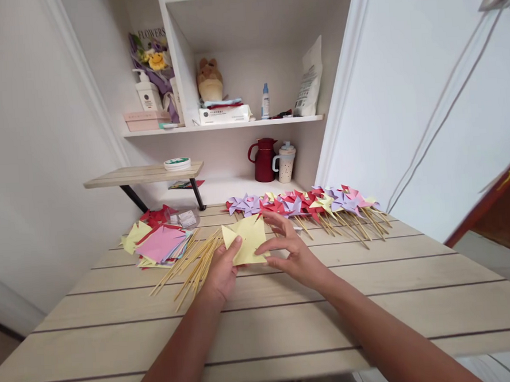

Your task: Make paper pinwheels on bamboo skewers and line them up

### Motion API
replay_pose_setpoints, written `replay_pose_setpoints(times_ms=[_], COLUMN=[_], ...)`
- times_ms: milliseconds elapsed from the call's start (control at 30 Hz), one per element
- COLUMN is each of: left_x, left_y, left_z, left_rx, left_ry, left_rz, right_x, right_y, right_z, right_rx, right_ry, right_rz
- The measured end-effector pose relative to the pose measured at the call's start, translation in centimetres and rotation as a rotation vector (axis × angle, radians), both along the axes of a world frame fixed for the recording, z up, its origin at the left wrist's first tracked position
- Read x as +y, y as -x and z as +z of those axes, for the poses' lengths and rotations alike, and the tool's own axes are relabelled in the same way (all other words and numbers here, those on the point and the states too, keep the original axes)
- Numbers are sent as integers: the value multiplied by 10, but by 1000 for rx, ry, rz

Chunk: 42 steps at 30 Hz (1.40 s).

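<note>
Pinched between both hands, a yellow paper square (247, 241) with cut, partly folded corners sits just above the wooden table (289, 321). Left hand (222, 271) grips the sheet's lower left edge, thumb on top of the paper. Right hand (290, 252) closes thumb and forefinger on the sheet's right edge, its other fingers spread above it.

Judged from the layout, the work looks well advanced but far from finished. Beyond the grip, toward the wall, lies a long row of finished pinwheels (307, 204) in purple, red, yellow and pink, each already mounted on its stick, the sticks pointing back toward the person. Just left of the grip, a loose bundle of bare bamboo sticks (194, 262) lies fanned on the boards, none yet fitted with paper. Further left of that, a stack of cut paper squares (161, 243) in pink, yellow and red waits, with a small clear plastic container (186, 218) behind it.

The yellow sheet itself appears to be at an early stage: its points are only partly drawn in, and no stick or pin is seen on it.

Behind the row of pinwheels, a red jug (264, 159) and a speckled white cup (286, 162) stand in the shelf recess; a small raised shelf (144, 175) holds a round tin (177, 163).
</note>
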<state>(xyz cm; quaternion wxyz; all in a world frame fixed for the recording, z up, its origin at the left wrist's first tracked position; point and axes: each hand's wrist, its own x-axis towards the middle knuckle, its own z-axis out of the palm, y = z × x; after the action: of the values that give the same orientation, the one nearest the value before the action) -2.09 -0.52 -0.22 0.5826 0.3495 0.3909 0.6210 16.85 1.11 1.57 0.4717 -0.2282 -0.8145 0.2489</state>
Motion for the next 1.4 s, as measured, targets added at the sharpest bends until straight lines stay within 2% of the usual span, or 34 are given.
replay_pose_setpoints(times_ms=[167,333,600,800,1100,1400], left_x=[-1,-4,-1,-4,-4,0], left_y=[-3,-7,0,-3,-7,-4], left_z=[0,2,0,1,-3,-7], left_rx=[0,-4,6,70,239,225], left_ry=[14,-10,9,15,-56,-82], left_rz=[-40,-117,-57,-139,-270,-207], right_x=[3,6,7,6,3,3], right_y=[1,2,-1,2,3,4], right_z=[-2,-6,-7,-10,-7,-8], right_rx=[57,76,49,21,12,47], right_ry=[71,47,24,-19,54,98], right_rz=[-50,-66,-82,-53,-127,-102])
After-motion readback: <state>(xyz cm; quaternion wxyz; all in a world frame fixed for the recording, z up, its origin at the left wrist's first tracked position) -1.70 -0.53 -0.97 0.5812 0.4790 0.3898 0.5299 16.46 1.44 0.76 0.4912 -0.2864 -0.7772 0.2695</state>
